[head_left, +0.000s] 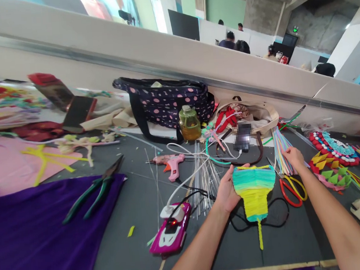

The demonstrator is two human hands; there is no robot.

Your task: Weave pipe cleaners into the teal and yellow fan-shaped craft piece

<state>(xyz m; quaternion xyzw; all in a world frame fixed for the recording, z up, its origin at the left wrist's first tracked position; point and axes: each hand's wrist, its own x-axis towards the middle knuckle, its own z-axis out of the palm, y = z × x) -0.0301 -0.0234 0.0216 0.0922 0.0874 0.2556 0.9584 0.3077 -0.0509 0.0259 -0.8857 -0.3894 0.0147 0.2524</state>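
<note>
My left hand grips the left edge of a flat craft piece wound from pipe cleaners, turquoise at the top and yellow below, with a yellow stem hanging down. At the right, my right hand has its fingertips pinched on a bundle of pastel pipe cleaners; how many it grips I cannot tell. Scissors with red and yellow handles lie just below that bundle, between the craft piece and my right forearm.
A pink glue gun, clear glue sticks and a magenta power strip with cables lie left of my hands. Green-handled pliers rest by purple cloth. Behind stand a jar and a dark patterned bag.
</note>
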